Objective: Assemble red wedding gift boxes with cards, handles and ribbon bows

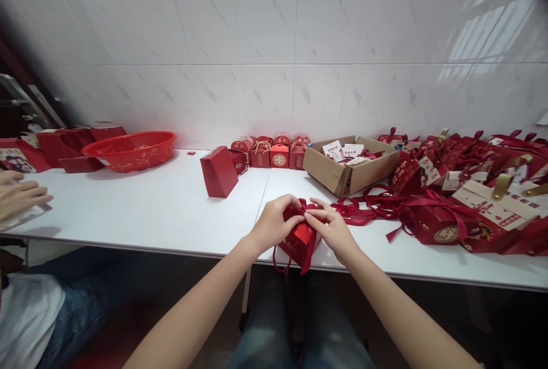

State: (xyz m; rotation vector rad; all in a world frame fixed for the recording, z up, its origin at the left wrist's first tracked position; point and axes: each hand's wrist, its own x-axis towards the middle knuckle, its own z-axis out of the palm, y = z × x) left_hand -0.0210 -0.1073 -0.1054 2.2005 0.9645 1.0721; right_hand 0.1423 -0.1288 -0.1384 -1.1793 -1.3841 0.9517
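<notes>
A small red gift box point(296, 243) sits at the table's front edge, with a dark red ribbon point(309, 252) around it whose ends hang down over the edge. My left hand point(276, 220) pinches the ribbon at the top of the box from the left. From the right, my right hand point(331, 229) pinches the same ribbon, thumb and forefinger meeting the left fingertips near the knot. The knot itself is partly hidden by my fingers. Loose dark red ribbons point(357, 212) lie on the table just right of my right hand.
An open cardboard box point(327, 173) holds white-and-red cards. Several finished-looking red boxes point(440, 217) crowd the right side. Small red boxes point(261, 155) line the wall, beside a taller red box point(218, 172). A red basin point(137, 155) stands left. A co-worker's hand point(21, 197) shows at far left.
</notes>
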